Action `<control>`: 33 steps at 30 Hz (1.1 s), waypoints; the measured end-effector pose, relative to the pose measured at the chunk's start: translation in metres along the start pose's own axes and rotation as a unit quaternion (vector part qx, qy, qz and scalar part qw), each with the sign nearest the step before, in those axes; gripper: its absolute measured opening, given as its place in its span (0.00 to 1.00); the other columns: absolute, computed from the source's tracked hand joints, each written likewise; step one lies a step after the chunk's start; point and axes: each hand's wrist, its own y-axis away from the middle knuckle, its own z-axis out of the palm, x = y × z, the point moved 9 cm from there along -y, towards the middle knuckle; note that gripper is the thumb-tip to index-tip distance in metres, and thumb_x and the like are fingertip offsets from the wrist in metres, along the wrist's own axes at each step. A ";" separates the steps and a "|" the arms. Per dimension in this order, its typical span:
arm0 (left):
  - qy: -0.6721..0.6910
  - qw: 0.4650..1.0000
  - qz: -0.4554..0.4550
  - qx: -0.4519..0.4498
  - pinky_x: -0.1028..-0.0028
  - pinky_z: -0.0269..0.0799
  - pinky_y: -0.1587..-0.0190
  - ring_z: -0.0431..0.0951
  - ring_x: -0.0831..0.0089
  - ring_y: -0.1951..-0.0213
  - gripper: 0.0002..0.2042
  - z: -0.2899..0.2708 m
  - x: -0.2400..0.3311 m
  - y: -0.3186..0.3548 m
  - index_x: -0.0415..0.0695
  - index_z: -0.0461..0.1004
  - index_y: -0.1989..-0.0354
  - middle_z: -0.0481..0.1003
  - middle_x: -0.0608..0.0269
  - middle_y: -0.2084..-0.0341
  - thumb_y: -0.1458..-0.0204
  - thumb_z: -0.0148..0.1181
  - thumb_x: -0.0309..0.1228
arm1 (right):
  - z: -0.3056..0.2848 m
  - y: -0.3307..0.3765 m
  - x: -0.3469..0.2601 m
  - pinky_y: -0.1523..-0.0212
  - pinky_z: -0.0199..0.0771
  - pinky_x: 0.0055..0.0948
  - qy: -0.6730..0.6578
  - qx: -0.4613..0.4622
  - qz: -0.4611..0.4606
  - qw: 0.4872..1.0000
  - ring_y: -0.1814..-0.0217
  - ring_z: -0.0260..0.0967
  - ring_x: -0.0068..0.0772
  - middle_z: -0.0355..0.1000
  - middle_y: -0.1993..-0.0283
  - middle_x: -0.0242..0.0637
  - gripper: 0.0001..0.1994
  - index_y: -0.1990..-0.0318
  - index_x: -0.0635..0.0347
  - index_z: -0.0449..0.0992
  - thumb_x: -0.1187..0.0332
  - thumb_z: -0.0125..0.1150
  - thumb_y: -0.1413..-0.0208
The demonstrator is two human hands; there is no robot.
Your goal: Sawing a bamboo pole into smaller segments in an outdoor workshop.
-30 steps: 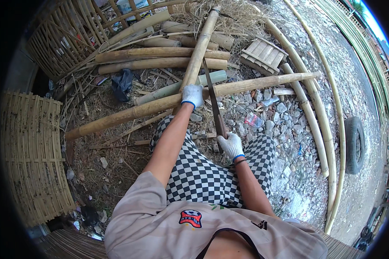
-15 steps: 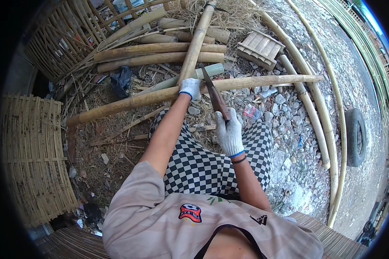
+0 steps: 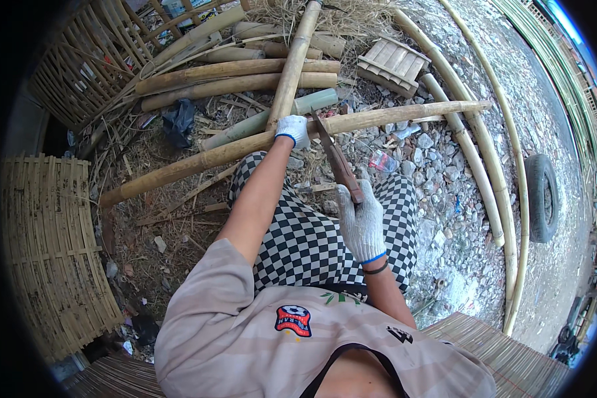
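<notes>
A long bamboo pole [image 3: 391, 117] lies crosswise in front of me, over another bamboo pole [image 3: 293, 73] that runs away from me. My left hand [image 3: 293, 131], in a white knit glove with a blue cuff, is closed around the crosswise pole near where the two cross. In a matching glove, my right hand [image 3: 363, 222] grips the brown handle of a hand saw [image 3: 335, 156]. The saw's dark blade points away from me and crosses the pole just right of my left hand. How deep the blade sits in the bamboo cannot be made out.
Cut bamboo lengths [image 3: 239, 78] lie stacked at the back, with a green bamboo piece [image 3: 272, 119] nearer. A slatted wooden block [image 3: 395, 63] stands behind the pole. Rubble and long curved poles [image 3: 474, 126] spread rightward, near a tyre [image 3: 542, 199]. A woven bamboo panel [image 3: 56, 252] is at left.
My right hand has drawn the saw back toward me, so less of the blade reaches beyond the pole. My left hand keeps its hold. The whole view has shifted slightly.
</notes>
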 end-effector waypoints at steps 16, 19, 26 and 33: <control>0.012 1.000 0.014 0.025 0.55 0.82 0.51 0.85 0.52 0.55 0.18 0.007 0.005 0.004 0.45 0.84 0.58 0.84 0.45 0.60 0.60 0.71 0.36 | 0.005 -0.023 0.016 0.70 0.71 0.34 -0.005 0.013 -0.019 1.000 0.76 0.67 0.33 0.71 0.76 0.42 0.15 0.60 0.65 0.75 0.59 0.62 0.31; 0.034 0.999 0.000 0.035 0.55 0.82 0.51 0.85 0.52 0.55 0.17 0.001 0.009 0.003 0.45 0.84 0.59 0.84 0.46 0.60 0.60 0.71 0.36 | 0.026 -0.068 0.027 0.70 0.70 0.36 0.087 0.031 -0.066 0.994 0.75 0.67 0.46 0.70 0.75 0.50 0.19 0.63 0.66 0.74 0.56 0.59 0.30; 0.022 0.999 -0.002 0.023 0.54 0.80 0.49 0.84 0.53 0.53 0.20 0.011 -0.004 0.009 0.47 0.81 0.55 0.83 0.49 0.58 0.58 0.71 0.38 | -0.010 -0.006 0.020 0.68 0.67 0.25 0.030 -0.020 0.005 0.999 0.69 0.64 0.18 0.70 0.72 0.31 0.14 0.57 0.66 0.77 0.61 0.58 0.29; 0.031 0.999 0.016 0.036 0.54 0.81 0.50 0.85 0.52 0.55 0.17 0.006 0.014 0.003 0.47 0.82 0.57 0.84 0.49 0.59 0.58 0.71 0.37 | 0.039 -0.100 0.048 0.66 0.70 0.40 0.140 -0.004 -0.061 0.988 0.70 0.68 0.54 0.72 0.71 0.51 0.21 0.63 0.68 0.77 0.54 0.58 0.30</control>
